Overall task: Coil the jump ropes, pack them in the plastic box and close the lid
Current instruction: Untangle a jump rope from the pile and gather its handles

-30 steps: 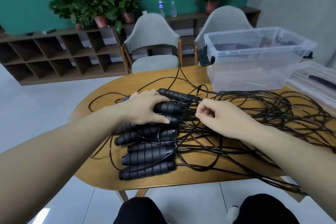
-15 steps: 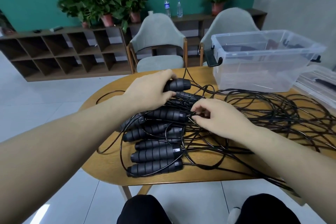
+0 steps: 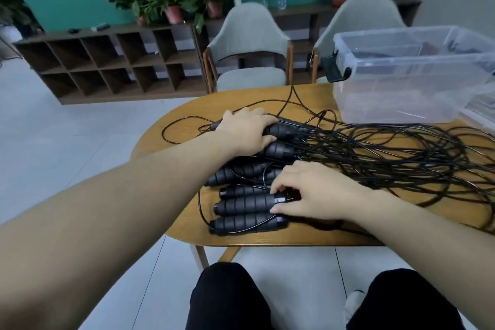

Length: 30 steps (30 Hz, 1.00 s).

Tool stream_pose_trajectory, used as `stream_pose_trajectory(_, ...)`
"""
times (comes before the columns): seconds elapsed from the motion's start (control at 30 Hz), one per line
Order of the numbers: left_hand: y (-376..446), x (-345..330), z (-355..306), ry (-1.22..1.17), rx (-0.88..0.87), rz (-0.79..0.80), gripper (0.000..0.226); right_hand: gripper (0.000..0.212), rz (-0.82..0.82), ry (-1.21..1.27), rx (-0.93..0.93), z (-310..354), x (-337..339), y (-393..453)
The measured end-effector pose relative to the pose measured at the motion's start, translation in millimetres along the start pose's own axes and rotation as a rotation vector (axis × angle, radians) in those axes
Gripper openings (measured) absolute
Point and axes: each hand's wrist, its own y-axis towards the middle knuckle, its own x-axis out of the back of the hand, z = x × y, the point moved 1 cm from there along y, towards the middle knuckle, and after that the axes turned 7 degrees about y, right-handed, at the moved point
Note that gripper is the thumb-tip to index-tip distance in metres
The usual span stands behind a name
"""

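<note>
Even, soft indoor light; faint shadows, wide-angle bending at edges, slight blur

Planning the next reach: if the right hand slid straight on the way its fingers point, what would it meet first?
The right hand points left along the table; its fingers already touch the near black handles. It would likely push those first.
</note>
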Motion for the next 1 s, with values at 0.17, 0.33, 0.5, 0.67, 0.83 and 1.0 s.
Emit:
stream_pose_trajectory(0.17,-2.3,3.4,2.1,-0.057,-0.023,0.028,0.051,0.047,0.036,-0.030,-0.048,7.0,-8.2,8.6)
stream_pose_trajectory(0.33,-10.3,15.4,5.9,-0.173,-0.005,-0.179,0.042,0.043,0.078,-0.103,-0.066,13.3,-6.1,12.4)
stream_pose_trajectory(0.5,-13.6,28.2,3.7,-0.192,-0.042,-0.245,0.041,0.037,-0.033,0.017,-0.092,6.0,4.5,9.5)
stream_pose_trajectory(0.67,-10.2,34.2,3.8,-0.143,-0.045,-0.309,0.040,0.032,-0.376,0.075,-0.128,-3.8,20.7,4.6)
stream_pose_trajectory(0.83,-2.5,55.7,10.5,-0.267,0.036,-0.442,0.033,0.040,-0.722,0.105,-0.363,-36.0,46.8,0.4)
stream_pose_trajectory(1.0,-2.1,71.4,13.2,-0.284,-0.019,-0.477,0.040,0.092,-0.515,0.088,-0.511,-70.8,84.1,7.7)
